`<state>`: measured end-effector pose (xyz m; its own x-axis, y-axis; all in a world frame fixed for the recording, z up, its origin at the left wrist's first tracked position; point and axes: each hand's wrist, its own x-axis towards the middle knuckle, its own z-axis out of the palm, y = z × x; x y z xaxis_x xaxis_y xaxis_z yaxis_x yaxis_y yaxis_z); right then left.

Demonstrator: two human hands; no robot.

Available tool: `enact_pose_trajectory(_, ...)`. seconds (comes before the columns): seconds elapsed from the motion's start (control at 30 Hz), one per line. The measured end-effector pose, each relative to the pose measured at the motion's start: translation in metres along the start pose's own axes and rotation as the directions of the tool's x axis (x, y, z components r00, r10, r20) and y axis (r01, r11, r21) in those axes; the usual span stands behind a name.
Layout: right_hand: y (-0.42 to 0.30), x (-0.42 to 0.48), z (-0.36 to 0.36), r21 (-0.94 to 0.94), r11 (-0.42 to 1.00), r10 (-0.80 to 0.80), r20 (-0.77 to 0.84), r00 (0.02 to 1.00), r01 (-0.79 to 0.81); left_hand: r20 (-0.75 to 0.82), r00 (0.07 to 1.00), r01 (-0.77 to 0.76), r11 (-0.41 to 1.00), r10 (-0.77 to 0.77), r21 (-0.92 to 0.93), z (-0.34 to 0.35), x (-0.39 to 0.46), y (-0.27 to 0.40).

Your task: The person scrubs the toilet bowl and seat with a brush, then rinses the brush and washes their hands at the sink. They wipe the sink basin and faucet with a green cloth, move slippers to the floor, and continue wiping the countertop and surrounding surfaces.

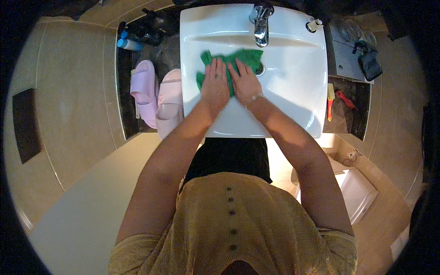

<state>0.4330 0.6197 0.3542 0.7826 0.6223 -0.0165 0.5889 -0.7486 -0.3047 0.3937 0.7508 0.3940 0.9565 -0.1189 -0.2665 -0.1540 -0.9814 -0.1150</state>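
Both hands rest on a crumpled green cloth (252,58) inside a white ceramic washbasin (292,89). My left hand (216,84) lies on the cloth's left part with its fingers stretched forward and close together. Beside it, my right hand (246,82) presses on the right part, its fingers slightly spread. The cloth's right end lies by the drain (260,68) and partly overlaps it. Behind the drain stands a chrome faucet (262,31). How far the cloth reaches beneath the palms is hidden.
Pink slippers (170,103) and lilac slippers (146,92) stand on the dark counter left of the basin, with bottles (130,44) behind. A yellow-handled brush (330,103) and a red-handled tool (345,99) lie at the right. A white toilet (359,192) stands lower right.
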Motion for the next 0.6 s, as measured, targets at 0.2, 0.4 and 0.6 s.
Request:
enact_pose_trajectory(0.2,-0.022,-0.080,-0.076,0.183,0.983,-0.050,0.334,0.941,-0.013,0.083,0.979,-0.149,0.926,0.188,-0.346,-0.024,-0.091,0.021)
enact_pose_trajectory(0.4,-0.028,-0.008,-0.029,0.322,0.943,-0.070,-0.046,0.997,0.081,-0.135,0.987,-0.107,0.977,0.082,-0.186,-0.036,-0.054,-0.034)
enact_pose_trajectory(0.6,-0.047,0.078,-0.047,0.619,0.785,0.229,-0.246,0.942,-0.030,-0.433,0.901,-0.091,0.977,-0.002,-0.193,-0.029,0.023,-0.084)
